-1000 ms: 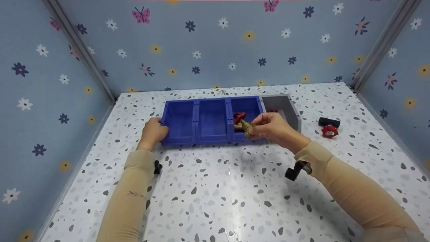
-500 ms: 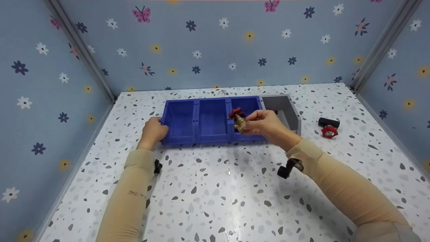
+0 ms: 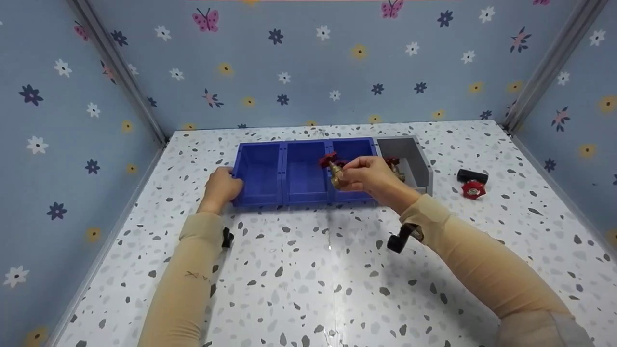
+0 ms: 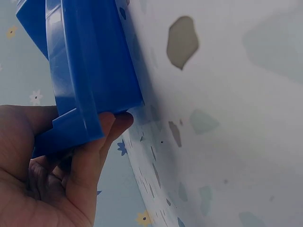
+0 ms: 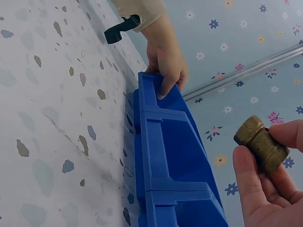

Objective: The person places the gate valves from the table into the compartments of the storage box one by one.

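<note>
My right hand point(image 3: 373, 177) pinches a brass valve point(image 3: 335, 179) with a red handwheel, held above the row of bins near the divide between the second and third blue bins. In the right wrist view its brass body point(image 5: 262, 144) sits between thumb and fingers; the handwheel is hidden there. My left hand point(image 3: 221, 189) grips the side wall of the leftmost blue bin point(image 3: 259, 198), thumb and fingers on either side of the edge, as the left wrist view shows. Something red lies in the third blue bin point(image 3: 354, 143), mostly covered by my right hand.
The second blue bin point(image 3: 307, 198) stands between the other blue ones. A grey bin point(image 3: 424, 164) at the row's right end holds red-and-brass valves point(image 3: 396, 169), partly hidden. Right of it on the speckled table lies a black piece with a red handwheel point(image 3: 473, 189). Patterned walls enclose the table.
My right hand has lifted the valve up out of the third blue bin and carried it left, its red handwheel now upward. The left hand stays on the leftmost bin.
</note>
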Tool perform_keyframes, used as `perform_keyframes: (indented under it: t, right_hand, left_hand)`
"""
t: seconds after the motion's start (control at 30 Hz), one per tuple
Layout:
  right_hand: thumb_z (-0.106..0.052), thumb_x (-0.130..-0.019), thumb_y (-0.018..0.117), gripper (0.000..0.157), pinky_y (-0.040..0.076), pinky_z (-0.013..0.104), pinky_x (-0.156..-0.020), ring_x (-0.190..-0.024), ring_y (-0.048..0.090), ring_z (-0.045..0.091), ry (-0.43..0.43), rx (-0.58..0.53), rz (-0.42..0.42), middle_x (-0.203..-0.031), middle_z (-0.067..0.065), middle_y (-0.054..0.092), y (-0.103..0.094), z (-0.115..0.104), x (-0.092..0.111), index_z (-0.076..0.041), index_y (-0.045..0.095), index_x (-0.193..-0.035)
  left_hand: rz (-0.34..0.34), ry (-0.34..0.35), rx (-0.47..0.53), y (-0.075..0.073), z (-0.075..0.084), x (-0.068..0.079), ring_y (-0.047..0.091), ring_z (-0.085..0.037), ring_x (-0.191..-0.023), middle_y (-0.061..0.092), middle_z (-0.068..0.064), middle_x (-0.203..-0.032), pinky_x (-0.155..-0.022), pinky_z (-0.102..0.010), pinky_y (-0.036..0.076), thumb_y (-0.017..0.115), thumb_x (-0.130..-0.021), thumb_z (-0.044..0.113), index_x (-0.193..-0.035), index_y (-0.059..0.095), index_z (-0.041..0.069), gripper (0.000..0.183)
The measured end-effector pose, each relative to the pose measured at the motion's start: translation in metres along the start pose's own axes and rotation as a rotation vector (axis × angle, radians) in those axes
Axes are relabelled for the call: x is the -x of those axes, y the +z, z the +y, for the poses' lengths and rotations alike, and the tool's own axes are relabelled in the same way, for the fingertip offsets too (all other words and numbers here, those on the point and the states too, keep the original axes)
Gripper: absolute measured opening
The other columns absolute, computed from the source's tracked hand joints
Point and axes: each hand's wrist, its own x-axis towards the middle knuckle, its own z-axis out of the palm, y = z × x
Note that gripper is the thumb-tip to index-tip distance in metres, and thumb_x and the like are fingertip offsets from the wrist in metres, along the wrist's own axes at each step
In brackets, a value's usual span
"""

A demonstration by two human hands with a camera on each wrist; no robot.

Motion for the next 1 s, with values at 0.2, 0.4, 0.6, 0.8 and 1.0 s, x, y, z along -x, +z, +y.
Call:
perform_keyframes:
  t: [0.2,0.4,0.6,0.8,1.0]
  right_hand:
    - [0.008,-0.096,0.067,0.01,0.066,0.038,-0.092,-0.094,0.075,0.024,0.022,0.0,0.01,-0.109,0.014,0.068,0.008,-0.001,-0.004,0.002,0.066,-0.105]
    - [0.007,-0.095,0.067,0.011,0.065,0.037,-0.095,-0.099,0.077,0.026,0.04,-0.024,0.024,-0.113,0.017,0.069,0.016,0.0,-0.009,0.001,0.066,-0.104]
    - [0.006,-0.095,0.068,0.01,0.065,0.037,-0.095,-0.1,0.078,0.026,0.052,-0.048,0.036,-0.117,0.02,0.071,0.021,0.002,-0.016,0.001,0.066,-0.103]
    - [0.006,-0.095,0.068,0.009,0.065,0.036,-0.096,-0.103,0.078,0.027,0.045,-0.071,0.056,-0.121,0.021,0.07,0.027,0.004,-0.021,0.001,0.065,-0.101]
    - [0.006,-0.096,0.068,0.009,0.065,0.036,-0.097,-0.112,0.076,0.031,0.037,-0.097,0.084,-0.125,0.02,0.068,0.035,0.004,-0.026,0.001,0.066,-0.102]
  left_hand:
    - [0.013,0.006,-0.016,0.001,0.001,-0.001,0.066,-0.042,-0.122,0.068,-0.032,-0.139,-0.111,-0.058,0.054,0.049,-0.093,0.008,-0.143,0.062,-0.011,0.055]
    - [0.014,-0.003,-0.017,0.001,0.001,-0.001,0.065,-0.044,-0.128,0.066,-0.033,-0.141,-0.114,-0.058,0.052,0.048,-0.094,0.008,-0.144,0.059,-0.013,0.056]
    - [0.002,-0.016,-0.009,0.001,0.001,-0.002,0.063,-0.045,-0.132,0.064,-0.033,-0.145,-0.116,-0.057,0.051,0.048,-0.095,0.008,-0.148,0.056,-0.013,0.057]
    - [0.001,-0.012,-0.009,0.0,0.0,-0.002,0.064,-0.042,-0.125,0.066,-0.032,-0.141,-0.113,-0.057,0.053,0.048,-0.095,0.008,-0.145,0.059,-0.012,0.055]
    - [0.011,0.002,-0.018,0.001,-0.002,-0.003,0.064,-0.041,-0.121,0.067,-0.033,-0.138,-0.112,-0.058,0.053,0.049,-0.094,0.009,-0.142,0.061,-0.013,0.054]
